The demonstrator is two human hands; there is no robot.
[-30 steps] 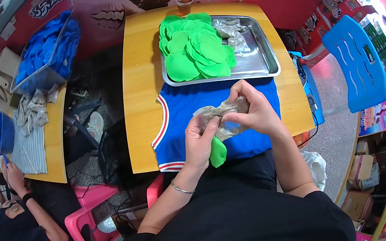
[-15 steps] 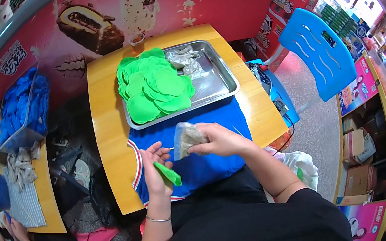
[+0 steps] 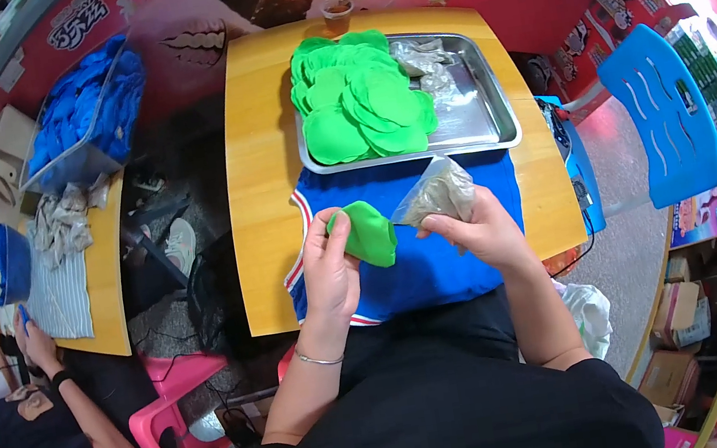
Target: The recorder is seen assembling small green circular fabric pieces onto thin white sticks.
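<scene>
My left hand point(image 3: 329, 275) pinches a rounded green cloth piece point(image 3: 369, 235) between thumb and fingers. In my right hand point(image 3: 491, 232) is a small clear plastic bag point(image 3: 443, 192) with greyish-brown contents. One corner of the bag points at the green piece, close beside it. Both hands are above a blue cloth point(image 3: 423, 284) with a red-and-white striped edge, spread on the near part of the table. Beyond it stands a metal tray point(image 3: 506, 123). A heap of round green cloth pieces point(image 3: 358, 99) fills its left side, and similar small bags point(image 3: 428, 65) lie at its back.
The wooden table point(image 3: 257, 137) also bears a cup point(image 3: 337, 14) at its far edge. A blue chair point(image 3: 663, 118) is at the right. On the left, a co-worker's hands point(image 3: 35, 342) are beside another table, which has a bin of blue cloth pieces point(image 3: 87, 116). A pink stool point(image 3: 161, 420) stands nearby.
The view has shifted, so the table sits further right and higher. My left hand has brought the green piece up, now between thumb and fingers. The bag has tilted, its corner toward the piece.
</scene>
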